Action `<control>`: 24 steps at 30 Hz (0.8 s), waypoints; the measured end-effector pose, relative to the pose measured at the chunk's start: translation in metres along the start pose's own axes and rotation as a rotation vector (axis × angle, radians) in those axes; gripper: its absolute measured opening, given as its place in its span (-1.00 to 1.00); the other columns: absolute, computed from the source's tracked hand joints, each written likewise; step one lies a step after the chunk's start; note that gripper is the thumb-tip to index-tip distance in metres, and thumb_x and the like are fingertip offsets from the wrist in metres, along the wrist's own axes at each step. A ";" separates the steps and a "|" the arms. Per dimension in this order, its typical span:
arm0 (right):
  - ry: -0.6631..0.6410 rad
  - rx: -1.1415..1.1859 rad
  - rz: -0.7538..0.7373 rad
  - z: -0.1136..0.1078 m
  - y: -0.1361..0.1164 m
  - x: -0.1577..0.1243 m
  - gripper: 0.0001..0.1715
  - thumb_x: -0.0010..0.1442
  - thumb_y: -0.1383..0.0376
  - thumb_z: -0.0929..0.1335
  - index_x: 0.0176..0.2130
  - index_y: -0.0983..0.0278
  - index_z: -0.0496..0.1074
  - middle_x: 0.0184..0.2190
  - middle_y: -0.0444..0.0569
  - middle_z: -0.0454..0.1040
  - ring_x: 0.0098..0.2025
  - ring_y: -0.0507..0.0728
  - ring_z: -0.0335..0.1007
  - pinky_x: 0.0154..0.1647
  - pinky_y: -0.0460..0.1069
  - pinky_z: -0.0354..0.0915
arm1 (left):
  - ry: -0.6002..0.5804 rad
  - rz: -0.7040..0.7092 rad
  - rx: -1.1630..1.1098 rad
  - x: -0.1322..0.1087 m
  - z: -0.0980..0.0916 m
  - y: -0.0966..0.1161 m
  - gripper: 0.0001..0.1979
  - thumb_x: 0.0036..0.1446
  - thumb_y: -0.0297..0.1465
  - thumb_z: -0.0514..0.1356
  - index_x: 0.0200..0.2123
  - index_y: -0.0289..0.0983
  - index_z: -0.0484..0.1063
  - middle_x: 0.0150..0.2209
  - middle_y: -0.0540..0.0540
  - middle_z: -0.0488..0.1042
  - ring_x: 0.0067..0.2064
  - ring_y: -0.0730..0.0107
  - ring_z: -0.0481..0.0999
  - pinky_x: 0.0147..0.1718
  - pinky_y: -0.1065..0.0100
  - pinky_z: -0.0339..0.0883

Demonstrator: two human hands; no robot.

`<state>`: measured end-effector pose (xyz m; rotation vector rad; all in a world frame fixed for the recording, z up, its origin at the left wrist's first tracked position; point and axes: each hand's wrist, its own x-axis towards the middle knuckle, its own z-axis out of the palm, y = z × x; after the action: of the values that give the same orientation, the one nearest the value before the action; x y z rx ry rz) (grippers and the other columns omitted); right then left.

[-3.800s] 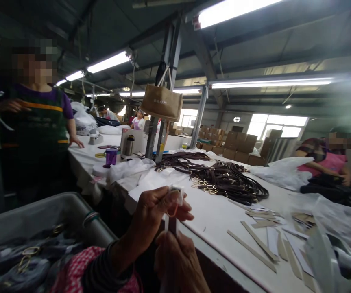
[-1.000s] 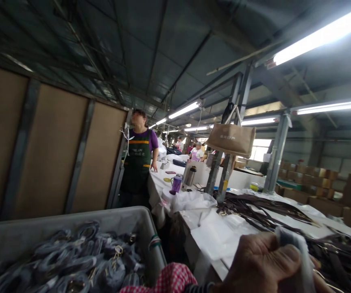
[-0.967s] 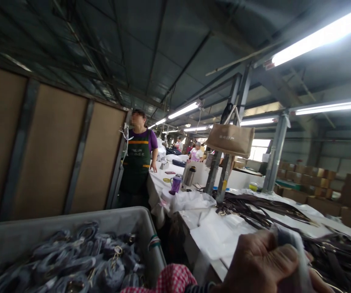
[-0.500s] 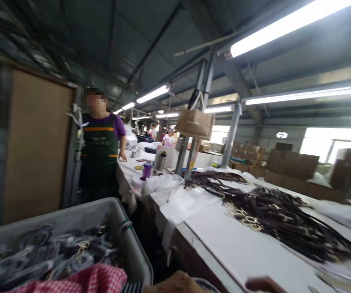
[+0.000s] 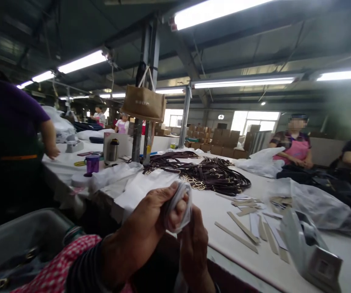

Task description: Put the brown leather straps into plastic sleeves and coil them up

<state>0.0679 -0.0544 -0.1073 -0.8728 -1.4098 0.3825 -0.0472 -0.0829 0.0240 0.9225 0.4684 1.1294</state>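
Just in front of me, my left hand [image 5: 146, 217] has its fingers curled inside a loop of translucent plastic wrap [image 5: 186, 194], the thumb pressed on top. Against the loop's right side is my right hand [image 5: 196, 240], fingers pointing up and pressed together on the plastic, whose loose end hangs below. Whether anything lies inside the wrap I cannot make out. On the white table [image 5: 206, 211] beyond my hands is a heap of dark brown straps [image 5: 214, 173] with gold-coloured buckles. White plastic sheeting [image 5: 143, 185] lies just left of them.
A grey bin [image 5: 35, 224] holding wrapped bundles stands at lower left. A tape dispenser [image 5: 312, 244] and flat strips [image 5: 244, 228] lie on the right. A co-worker in purple sleeves [image 5: 19, 110] stands close on the left. Metal posts [image 5: 141, 138] rise from the table, with a bag [image 5: 143, 103] hanging there.
My view has turned right, bringing the strips and tape dispenser in. Both hands have risen from the bottom edge and come together at the plastic wrap. The purple-sleeved co-worker appears nearer.
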 end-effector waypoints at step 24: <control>-1.059 0.372 0.620 -0.082 0.012 0.000 -0.44 0.26 -0.11 0.39 -0.37 0.35 0.51 -0.52 -0.16 0.22 -0.52 -0.07 -0.02 -0.52 -0.13 -0.05 | -0.559 0.877 1.887 -0.013 -0.109 -0.066 -0.63 0.36 -0.04 0.11 -0.28 -0.24 0.37 -0.39 -0.06 0.51 -0.43 0.27 0.47 -0.47 0.27 0.16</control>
<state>0.1487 -0.0708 -0.1102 -0.7979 -1.8733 1.7101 -0.0952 -0.0613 -0.0928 3.2136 0.6121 0.8206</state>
